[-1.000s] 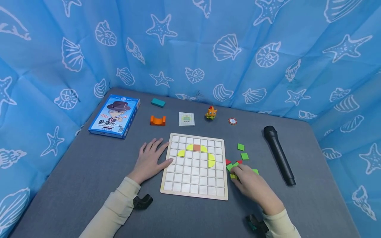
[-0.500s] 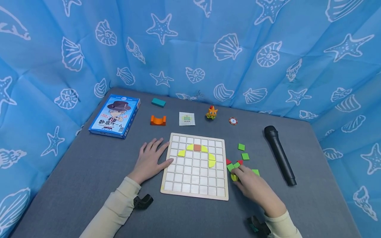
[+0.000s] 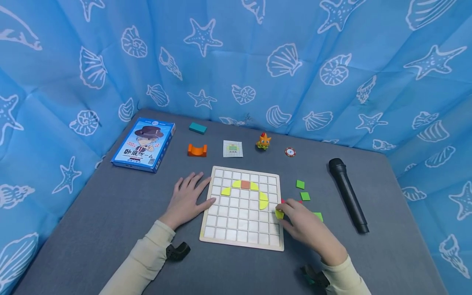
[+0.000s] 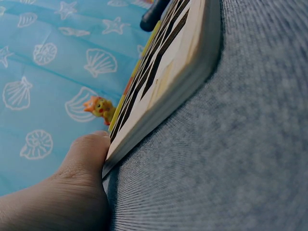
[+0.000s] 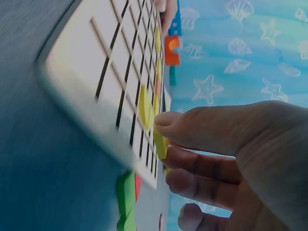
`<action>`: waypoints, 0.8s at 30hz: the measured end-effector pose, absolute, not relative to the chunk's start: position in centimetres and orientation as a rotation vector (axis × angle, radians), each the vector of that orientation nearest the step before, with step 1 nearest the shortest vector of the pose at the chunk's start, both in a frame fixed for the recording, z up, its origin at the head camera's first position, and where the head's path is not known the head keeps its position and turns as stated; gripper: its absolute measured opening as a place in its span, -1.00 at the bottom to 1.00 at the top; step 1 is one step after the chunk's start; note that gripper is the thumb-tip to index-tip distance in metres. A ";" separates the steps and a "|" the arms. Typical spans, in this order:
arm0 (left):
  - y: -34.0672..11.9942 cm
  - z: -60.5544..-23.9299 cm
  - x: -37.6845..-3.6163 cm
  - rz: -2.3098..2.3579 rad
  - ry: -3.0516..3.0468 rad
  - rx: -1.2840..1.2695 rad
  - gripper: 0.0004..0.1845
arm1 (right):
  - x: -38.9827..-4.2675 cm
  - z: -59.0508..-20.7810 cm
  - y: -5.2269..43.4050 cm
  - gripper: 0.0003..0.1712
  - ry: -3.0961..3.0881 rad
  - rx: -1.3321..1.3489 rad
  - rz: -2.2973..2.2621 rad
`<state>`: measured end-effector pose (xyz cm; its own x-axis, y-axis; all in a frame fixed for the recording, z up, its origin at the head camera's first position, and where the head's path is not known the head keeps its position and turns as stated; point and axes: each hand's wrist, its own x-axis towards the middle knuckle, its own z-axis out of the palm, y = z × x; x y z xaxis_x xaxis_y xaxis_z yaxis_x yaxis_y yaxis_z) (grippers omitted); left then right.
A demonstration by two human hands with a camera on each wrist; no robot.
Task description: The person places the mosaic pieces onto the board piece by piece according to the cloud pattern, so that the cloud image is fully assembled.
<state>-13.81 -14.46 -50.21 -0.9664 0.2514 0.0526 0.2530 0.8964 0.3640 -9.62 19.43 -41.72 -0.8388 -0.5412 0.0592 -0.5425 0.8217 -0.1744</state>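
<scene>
A wooden grid board [image 3: 241, 224] with white squares lies mid-table. Several yellow curved-edge tiles and one orange-brown square tile [image 3: 245, 184] sit in its upper cells. My left hand [image 3: 187, 200] lies flat with fingers spread, fingertips and thumb touching the board's left edge; the left wrist view shows the thumb [image 4: 86, 154] against the edge. Between thumb and fingers my right hand [image 3: 307, 224] pinches a yellow tile [image 5: 161, 143] with a curved edge, held at the board's right edge. Red and green tiles beneath that hand are partly hidden.
Green square tiles [image 3: 305, 196] lie right of the board, with a black microphone [image 3: 348, 194] beyond. Along the back are a blue game box [image 3: 144, 144], a teal block [image 3: 198, 128], an orange arch block [image 3: 197, 150], a pattern card [image 3: 232, 148], a toy figure [image 3: 263, 141] and a poker chip [image 3: 290, 152].
My right hand has picked the yellow tile out of the pile and carried it left to the board's right edge. The left hand has stayed at the board's left edge.
</scene>
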 end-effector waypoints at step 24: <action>-14.6 -50.2 -13.8 -0.591 -3.043 -0.427 -0.22 | -13.5 -42.6 9.3 -0.59 -2.939 1.248 0.392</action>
